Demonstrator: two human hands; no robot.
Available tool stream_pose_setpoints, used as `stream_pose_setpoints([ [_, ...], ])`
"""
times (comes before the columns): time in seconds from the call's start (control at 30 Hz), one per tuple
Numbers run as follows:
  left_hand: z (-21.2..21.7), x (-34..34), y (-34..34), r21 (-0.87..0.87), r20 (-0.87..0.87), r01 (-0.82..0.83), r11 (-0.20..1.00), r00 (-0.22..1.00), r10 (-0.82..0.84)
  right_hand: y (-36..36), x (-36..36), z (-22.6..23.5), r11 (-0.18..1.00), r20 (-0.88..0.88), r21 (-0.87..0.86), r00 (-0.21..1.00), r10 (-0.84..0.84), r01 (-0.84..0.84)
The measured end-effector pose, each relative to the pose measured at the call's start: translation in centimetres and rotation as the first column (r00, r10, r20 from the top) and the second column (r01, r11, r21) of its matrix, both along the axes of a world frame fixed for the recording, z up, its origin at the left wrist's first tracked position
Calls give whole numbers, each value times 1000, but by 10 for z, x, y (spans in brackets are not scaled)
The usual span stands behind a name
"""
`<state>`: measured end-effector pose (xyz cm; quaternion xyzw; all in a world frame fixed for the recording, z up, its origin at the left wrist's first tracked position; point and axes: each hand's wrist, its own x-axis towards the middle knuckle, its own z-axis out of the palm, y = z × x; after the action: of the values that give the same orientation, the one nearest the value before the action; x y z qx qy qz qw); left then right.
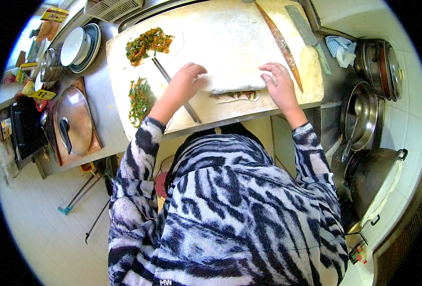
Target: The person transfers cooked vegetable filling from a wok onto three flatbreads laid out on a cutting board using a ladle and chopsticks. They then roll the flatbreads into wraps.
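A white rolled fold of dough lies across the near part of the floured board. My left hand has its curled fingers on the roll's left end. At the other end, my right hand grips the dough between thumb and bent fingers. A strip of chopped green and orange filling shows on the thin dough just below the roll. Two more heaps of filling lie on the left, one far and one near. Chopsticks rest slantwise beside my left forearm, partly hidden by it.
A tapered wooden rolling pin and a wide-bladed knife lie at the board's right. Beyond are a blue-white cloth, a metal bowl with a ladle and a wok. Leftward stand stacked bowls and a metal lid.
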<state>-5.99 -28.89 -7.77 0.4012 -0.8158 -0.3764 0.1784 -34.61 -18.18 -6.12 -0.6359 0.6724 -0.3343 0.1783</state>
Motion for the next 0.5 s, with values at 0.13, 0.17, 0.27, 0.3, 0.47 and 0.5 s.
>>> stream_pose_setpoints([
  [0.13, 1, 17, 27, 16, 246, -130, 991, 962, 122, 25, -4, 0, 988, 59, 93, 990, -130, 125],
  [0.17, -2, 22, 44, 47, 228, -170, 984, 961, 155, 33, -2, -2, 983, 83, 119, 985, -152, 142],
  [0.27, -6, 9, 82, 61, 132, -208, 976, 971, 199, 56, 6, -11, 979, 145, 125, 973, -180, 163],
  [0.3, -7, 3, 89, 45, 101, -221, 974, 971, 215, 62, 9, -9, 977, 149, 137, 971, -186, 166],
  [0.47, -8, -11, 104, 19, 86, -289, 957, 954, 286, 71, 21, -7, 970, 186, 182, 963, -196, 162],
  [0.5, -10, -11, 105, 4, 71, -295, 955, 953, 294, 72, 22, -9, 970, 188, 184, 963, -193, 158],
])
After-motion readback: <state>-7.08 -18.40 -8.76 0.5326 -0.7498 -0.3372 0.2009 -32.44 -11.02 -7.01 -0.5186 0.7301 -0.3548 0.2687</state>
